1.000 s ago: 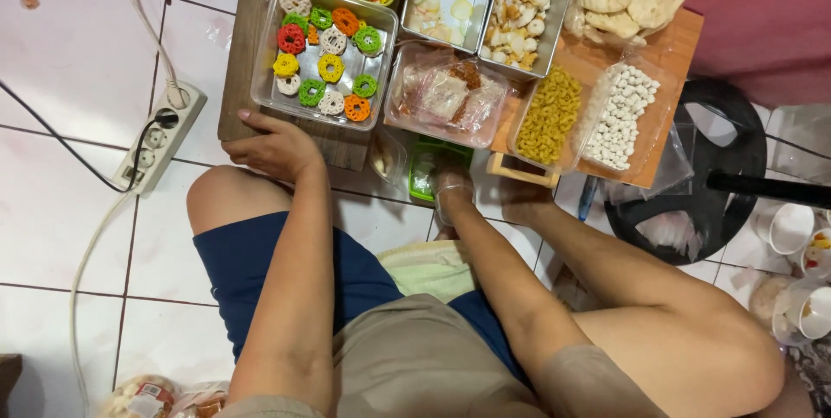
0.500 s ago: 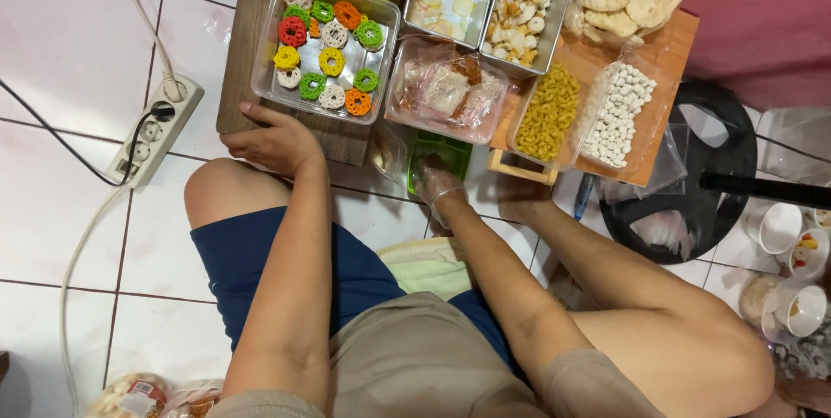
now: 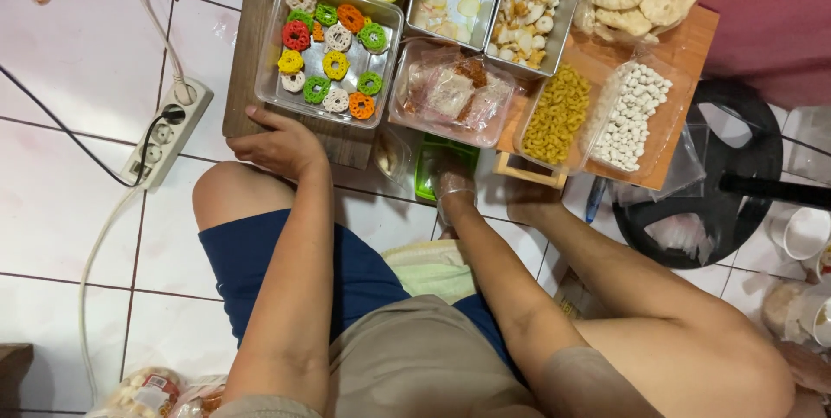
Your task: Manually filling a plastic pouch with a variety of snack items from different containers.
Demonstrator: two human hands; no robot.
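Green plastic shows under the right hand (image 3: 454, 186), which wears a thin clear glove and rests on a small green container (image 3: 440, 165) at the near edge of the wooden board (image 3: 251, 72). The container lies straight ahead of that hand, its long axis running away from the person, just below a clear bag of mixed snacks (image 3: 452, 93). Whether the gloved fingers are closed on the container or only laid on it I cannot tell; they cover its near end. The left hand (image 3: 279, 145) lies flat, fingers together, on the board's near edge, just below the clear tray of coloured ring crackers (image 3: 331, 50), holding nothing. Only 1 hand, the right, is near the container.
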